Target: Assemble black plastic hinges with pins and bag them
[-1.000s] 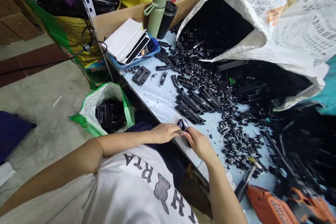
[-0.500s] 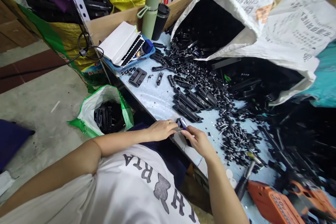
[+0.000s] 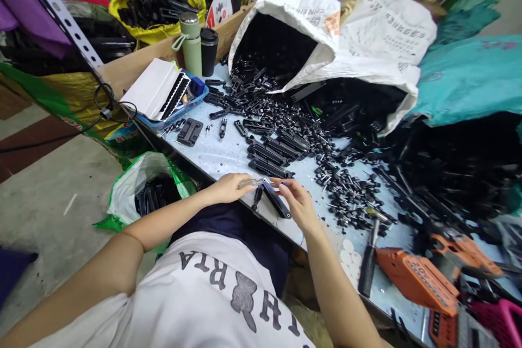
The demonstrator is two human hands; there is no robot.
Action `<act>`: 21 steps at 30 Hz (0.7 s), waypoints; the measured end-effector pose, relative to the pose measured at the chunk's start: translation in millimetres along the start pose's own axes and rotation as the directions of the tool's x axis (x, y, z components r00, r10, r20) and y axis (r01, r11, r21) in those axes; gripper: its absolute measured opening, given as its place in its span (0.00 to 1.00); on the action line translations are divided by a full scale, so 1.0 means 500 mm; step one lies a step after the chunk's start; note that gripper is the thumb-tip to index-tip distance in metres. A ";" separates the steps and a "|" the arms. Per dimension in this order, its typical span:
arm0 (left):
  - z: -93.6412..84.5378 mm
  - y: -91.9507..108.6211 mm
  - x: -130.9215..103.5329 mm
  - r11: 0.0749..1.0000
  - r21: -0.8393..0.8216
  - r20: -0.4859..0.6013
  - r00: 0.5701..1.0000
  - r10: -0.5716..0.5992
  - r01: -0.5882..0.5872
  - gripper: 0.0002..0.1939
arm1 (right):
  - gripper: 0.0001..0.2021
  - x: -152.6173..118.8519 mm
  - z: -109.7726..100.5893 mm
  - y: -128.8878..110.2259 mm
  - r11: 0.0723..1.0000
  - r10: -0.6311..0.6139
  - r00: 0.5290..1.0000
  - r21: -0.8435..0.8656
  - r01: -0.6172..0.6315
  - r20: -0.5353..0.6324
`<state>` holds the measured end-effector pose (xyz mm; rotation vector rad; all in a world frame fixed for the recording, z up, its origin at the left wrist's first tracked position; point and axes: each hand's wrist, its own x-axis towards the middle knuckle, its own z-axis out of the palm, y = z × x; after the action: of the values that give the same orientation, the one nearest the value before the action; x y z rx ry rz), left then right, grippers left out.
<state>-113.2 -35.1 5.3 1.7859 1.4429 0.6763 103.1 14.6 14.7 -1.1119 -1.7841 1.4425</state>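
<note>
My left hand (image 3: 230, 187) is closed on a thin, greyish, shiny piece (image 3: 249, 182) whose kind I cannot make out. It points right, toward the upper end of a long black plastic part (image 3: 276, 201) lying near the table's front edge. My right hand (image 3: 297, 202) is beside that part, with thumb and fingers pinched together; a bit of blue shows at the fingertips, too small to name. Between the hands, left of the long part, is a shorter black part (image 3: 258, 197). Just beyond them lies a row of similar long black parts (image 3: 269, 167).
Small black pieces with metal pins (image 3: 345, 190) cover the table's middle right. A hammer (image 3: 369, 261) and an orange power tool (image 3: 416, 277) lie at right. White sacks (image 3: 285, 11) spill black parts at the back. A green bottle (image 3: 191, 46) and blue tray (image 3: 179, 111) stand left.
My hands have moved apart a little, uncovering the long black part between them. The greyish piece now shows more plainly in my left hand. The camera view has shifted.
</note>
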 end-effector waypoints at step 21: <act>-0.017 0.043 0.101 0.748 0.656 0.079 0.994 0.070 -0.104 0.10 | 0.16 0.019 0.093 0.070 0.960 0.026 0.948 0.273 0.065 -0.318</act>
<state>-95.6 13.7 25.6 2.3974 1.7034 0.1428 68.0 2.9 -30.9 -1.1014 -1.3163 1.3627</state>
